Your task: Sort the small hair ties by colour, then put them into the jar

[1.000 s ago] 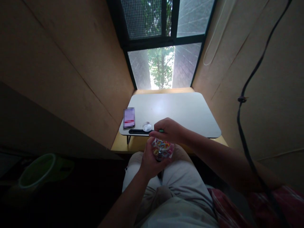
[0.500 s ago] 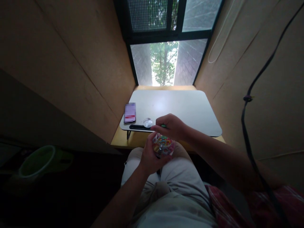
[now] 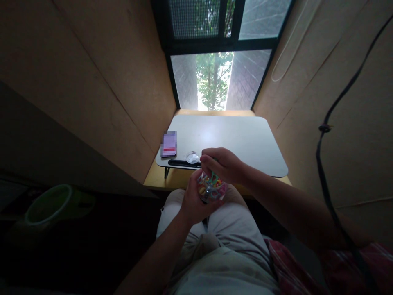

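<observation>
My left hand (image 3: 196, 201) is wrapped round a small clear jar (image 3: 211, 197) of colourful rubber bands, held over my lap just in front of the table edge. Right above the jar's mouth is my right hand (image 3: 221, 164), its fingers pinched together. A green rubber band (image 3: 214, 177) hangs from under those fingers toward the jar; its upper part is hidden by the hand. A clear round lid (image 3: 193, 157) lies on the white folding table (image 3: 233, 135), beside the black slot (image 3: 181, 163) along its front edge.
At the table's left end lies a phone (image 3: 168, 144) with a blurred screen. A window (image 3: 211, 82) rises behind the table, between wooden side walls. A dark cord (image 3: 319, 151) hangs at the right. A green basket (image 3: 49, 205) stands low on the left.
My right hand's fingers have turned downward and closed in over the jar's mouth, and the green band now hangs lower. My left hand keeps the jar in place. The view has shifted slightly.
</observation>
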Demonstrator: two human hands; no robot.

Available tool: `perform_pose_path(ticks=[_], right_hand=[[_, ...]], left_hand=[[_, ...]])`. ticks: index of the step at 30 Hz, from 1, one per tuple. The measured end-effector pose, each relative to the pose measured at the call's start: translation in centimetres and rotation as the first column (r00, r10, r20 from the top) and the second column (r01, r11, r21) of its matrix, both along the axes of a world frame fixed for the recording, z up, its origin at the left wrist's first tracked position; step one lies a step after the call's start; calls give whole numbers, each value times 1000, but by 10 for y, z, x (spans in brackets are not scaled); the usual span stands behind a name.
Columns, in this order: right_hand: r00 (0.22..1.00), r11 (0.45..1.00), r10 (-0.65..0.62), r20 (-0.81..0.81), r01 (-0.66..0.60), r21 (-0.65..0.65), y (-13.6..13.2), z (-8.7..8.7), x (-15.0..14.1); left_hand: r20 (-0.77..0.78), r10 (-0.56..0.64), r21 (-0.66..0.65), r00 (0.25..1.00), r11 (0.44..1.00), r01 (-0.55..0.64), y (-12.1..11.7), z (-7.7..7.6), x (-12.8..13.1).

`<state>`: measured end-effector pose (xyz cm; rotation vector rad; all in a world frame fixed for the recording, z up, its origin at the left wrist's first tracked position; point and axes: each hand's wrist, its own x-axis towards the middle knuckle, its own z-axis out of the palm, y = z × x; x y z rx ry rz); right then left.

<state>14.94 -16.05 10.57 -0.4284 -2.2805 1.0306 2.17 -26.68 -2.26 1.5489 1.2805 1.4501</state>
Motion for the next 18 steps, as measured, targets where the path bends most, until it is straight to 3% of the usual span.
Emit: perform_pose_path(ticks=[8, 18], right_hand=[[998, 1000, 28, 51, -28, -2, -1, -1, 2], [997, 1000, 7, -78, -7, -6, 4, -9, 3]], left_hand=[[-22, 11, 29, 1000, 1000, -11, 1, 6, 0], [20, -18, 35, 1000, 999, 18, 1, 8, 1]])
